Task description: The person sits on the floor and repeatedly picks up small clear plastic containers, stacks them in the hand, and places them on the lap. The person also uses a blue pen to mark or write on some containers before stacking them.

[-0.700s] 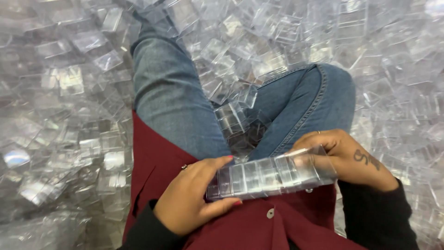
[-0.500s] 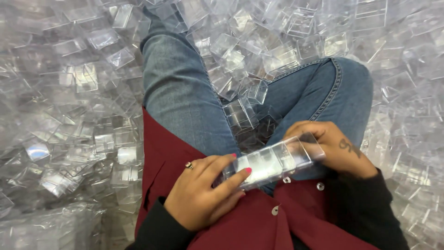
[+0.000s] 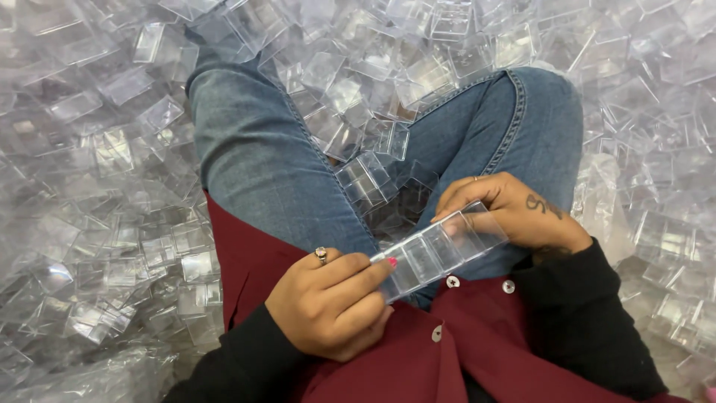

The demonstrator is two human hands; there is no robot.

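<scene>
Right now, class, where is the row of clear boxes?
In the head view, the row of clear boxes sits low and centre, held between the left hand and right hand, above the lap.

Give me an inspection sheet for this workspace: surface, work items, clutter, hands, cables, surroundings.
Surface: no table seen; the work rests over the person's lap, on blue jeans and a maroon garment.
Work items: a row of clear plastic boxes, held level between both hands, one end in each.
Clutter: loose clear plastic boxes heaped on every side, some lying between the knees.
Hands: left hand grips the near end, a ring on one finger; right hand grips the far end, fingers curled over its top edge.
Cables: nothing seen.
Surroundings: only the heap of boxes fills the view; floor hidden.
</scene>
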